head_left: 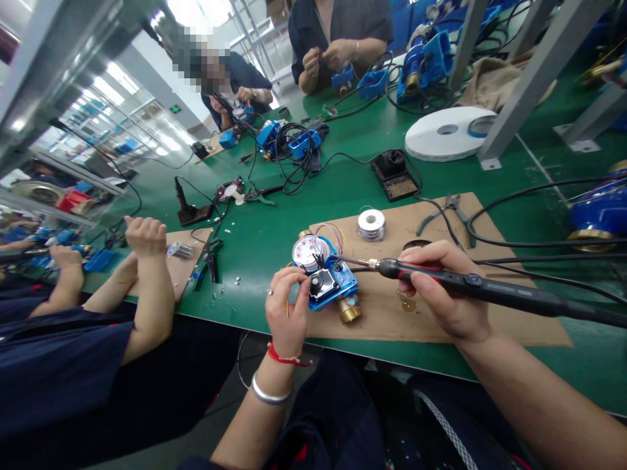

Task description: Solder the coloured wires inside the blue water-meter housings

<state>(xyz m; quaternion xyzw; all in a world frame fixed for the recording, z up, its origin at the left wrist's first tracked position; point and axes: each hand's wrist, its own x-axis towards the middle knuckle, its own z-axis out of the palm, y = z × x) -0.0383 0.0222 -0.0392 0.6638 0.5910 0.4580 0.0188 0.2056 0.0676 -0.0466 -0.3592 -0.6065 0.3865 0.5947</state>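
Note:
A blue water meter (347, 279) with a round white dial (309, 252) and a brass pipe end (349, 311) lies on a sheet of brown cardboard (392, 329). Thin coloured wires (334, 232) loop out of its opened housing. At its left side my left hand (285, 307) is closed in a pinch, with a thin yellow wire showing at the fingers; the fingertips partly hide the wire's end. My right hand (448, 287) grips a black soldering iron (441, 279) like a pen. The iron's tip points left over the meter, near the wires; contact cannot be made out.
A solder spool (371, 225), green-handled pliers (448, 215) and a soldering iron stand (396, 175) lie beyond the meter. Black cables cross at right, near another blue meter (600, 209). A co-worker's arms (149, 281) are at left; two people sit opposite.

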